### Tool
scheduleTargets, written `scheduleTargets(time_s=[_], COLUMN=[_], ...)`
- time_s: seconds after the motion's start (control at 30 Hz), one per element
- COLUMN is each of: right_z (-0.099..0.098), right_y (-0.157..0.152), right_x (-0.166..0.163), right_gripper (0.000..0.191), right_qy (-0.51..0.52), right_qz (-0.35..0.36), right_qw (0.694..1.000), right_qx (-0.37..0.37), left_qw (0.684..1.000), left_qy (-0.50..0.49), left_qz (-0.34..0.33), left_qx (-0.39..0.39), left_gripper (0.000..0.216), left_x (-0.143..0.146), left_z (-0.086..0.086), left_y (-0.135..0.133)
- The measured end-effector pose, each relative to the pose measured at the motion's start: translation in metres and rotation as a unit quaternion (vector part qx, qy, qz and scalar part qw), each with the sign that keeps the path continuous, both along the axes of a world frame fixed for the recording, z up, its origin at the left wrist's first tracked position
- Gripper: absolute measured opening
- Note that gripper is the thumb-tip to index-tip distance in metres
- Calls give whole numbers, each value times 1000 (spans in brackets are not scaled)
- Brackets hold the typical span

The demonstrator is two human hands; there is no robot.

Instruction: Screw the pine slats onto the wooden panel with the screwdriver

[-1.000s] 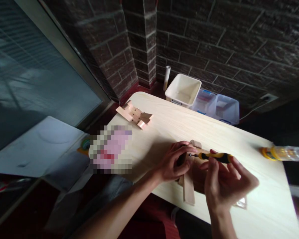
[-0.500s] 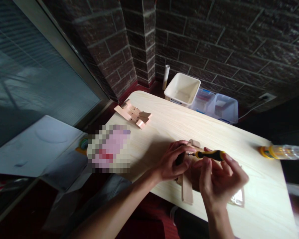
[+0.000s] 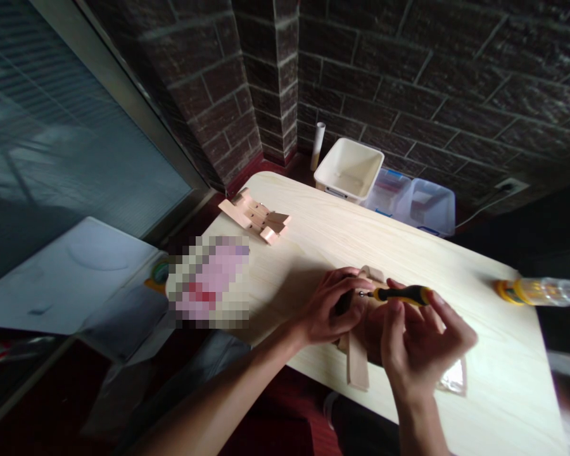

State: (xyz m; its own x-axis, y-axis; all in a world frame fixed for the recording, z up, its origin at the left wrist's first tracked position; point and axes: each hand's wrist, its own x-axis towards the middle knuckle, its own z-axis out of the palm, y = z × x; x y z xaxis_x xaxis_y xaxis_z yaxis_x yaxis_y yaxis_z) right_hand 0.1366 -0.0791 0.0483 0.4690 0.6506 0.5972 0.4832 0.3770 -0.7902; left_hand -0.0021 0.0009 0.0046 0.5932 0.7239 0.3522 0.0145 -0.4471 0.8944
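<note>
Wooden assembly [image 3: 358, 364] sits by the near edge of the pale table [image 3: 313, 225], right of the middle of that edge, and here is where all the action is! The left hand [image 3: 335, 308] is curled round its upper part, thumb and fingers bent in on the wood, only a small dark hollow showing between them. Whether the piece rests on the tabletop or is lifted a touch, I can't tell.

Over to the right hand [image 3: 425, 335]: thumb and fingers closed about a yellow-and-black screwdriver [image 3: 403, 294], pinching the handle near its back end, the shaft pointing across the table toward its left end. The tip is at a small shiny screw [image 3: 362, 294], right beside the left fingertips. Is it seated in the head? Too small to say.

My call: we're in the thick of driving that screw, and how deep it sits is hidden. What the next move calls for, I'd judge, is a steady left hold, the driver in line with the screw, and a roll of the handle under light push. Slip off, and those left fingers are in the way!

Up at the table's far-left corner lies a second wooden piece [image 3: 256, 218], well apart from both hands.
</note>
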Motion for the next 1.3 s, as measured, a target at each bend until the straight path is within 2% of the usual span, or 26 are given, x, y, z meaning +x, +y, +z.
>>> scheduleTargets(time_s=[0.1, 0.27, 0.43, 0.67, 0.87, 1.07, 1.3], right_z=[-1, 1, 5, 3, 1, 4, 1], right_y=[2, 5, 3, 2, 4, 5, 3], right_x=[6, 11, 4, 2, 7, 0, 3], right_gripper=[65, 74, 66, 58, 67, 70, 64], right_qy=[-6, 2, -2, -31, -20, -22, -28], right_qz=[-7, -18, 15, 3, -8, 22, -12], right_qw=[1000, 1000, 1000, 999, 1000, 999, 999], right_qx=[8, 18, 25, 16, 22, 40, 26], left_qw=[1000, 999, 1000, 1000, 1000, 1000, 1000], left_qy=[-10, -24, -5, 1, -5, 4, 0], left_qz=[10, 17, 14, 0, 10, 7, 8], left_qx=[5, 15, 3, 1, 7, 1, 2], left_gripper=[42, 42, 39, 38, 38, 38, 39], left_x=[1, 1, 1, 1, 1, 1, 1], left_z=[-1, -1, 1, 0, 0, 0, -1], left_y=[-1, -2, -1, 1, 0, 0, 0])
